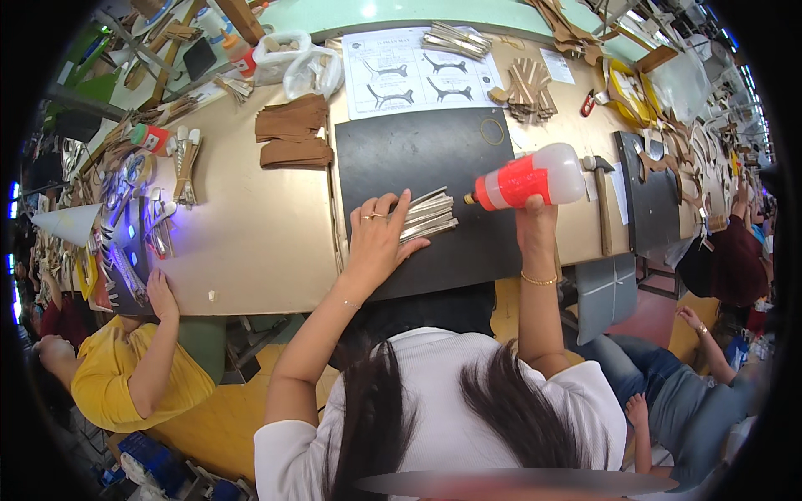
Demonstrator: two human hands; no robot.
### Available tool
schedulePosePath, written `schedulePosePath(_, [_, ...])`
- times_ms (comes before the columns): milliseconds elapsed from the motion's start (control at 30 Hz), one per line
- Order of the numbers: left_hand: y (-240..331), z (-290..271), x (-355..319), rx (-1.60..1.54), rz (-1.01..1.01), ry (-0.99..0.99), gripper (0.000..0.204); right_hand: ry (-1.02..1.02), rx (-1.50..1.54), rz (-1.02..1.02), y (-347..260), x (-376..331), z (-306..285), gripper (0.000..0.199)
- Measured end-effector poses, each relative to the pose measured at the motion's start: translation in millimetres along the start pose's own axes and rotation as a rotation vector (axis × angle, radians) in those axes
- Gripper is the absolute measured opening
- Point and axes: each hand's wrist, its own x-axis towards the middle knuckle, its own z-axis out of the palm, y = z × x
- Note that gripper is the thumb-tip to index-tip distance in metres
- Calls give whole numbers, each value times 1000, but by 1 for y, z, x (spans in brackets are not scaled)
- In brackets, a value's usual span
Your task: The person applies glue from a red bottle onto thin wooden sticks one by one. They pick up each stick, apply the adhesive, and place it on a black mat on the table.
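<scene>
On a black mat lies a fanned row of thin metallic silver-gold strips. My left hand rests flat over their left ends, fingers stretched and thumb spread apart, the strips' free ends showing between index finger and thumb. My right hand is wrapped round a translucent squeeze bottle with a red band. The bottle is held above the mat, tipped nearly level, its dark-tipped nozzle pointing left toward the strips and apart from them. Whether anything flows from the nozzle cannot be made out.
Left of the mat are brown leather pieces. Beyond it lie a printed pattern sheet, bundled strips and a rubber band. At right are a hammer and a yellow basket. Co-workers sit on both sides.
</scene>
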Motion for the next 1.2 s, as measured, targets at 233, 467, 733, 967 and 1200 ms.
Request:
schedulePosePath(233, [-37,10,42,64,36,130,61,-12,-25,18,-1,1,-9,93])
schedulePosePath(467, [-38,1,33,-49,-34,108,68,-13,133,74,7,5,-6,86])
schedulePosePath(733, [-42,13,21,-154,-214,319,42,-366,189,363,28,125,41,69])
schedulePosePath(967, [-44,15,20,-123,-142,387,25,-412,257,237,11,243,117,74])
schedulePosePath(1200, [-47,17,17,-205,-151,412,19,-555,348,268,33,113,51,81])
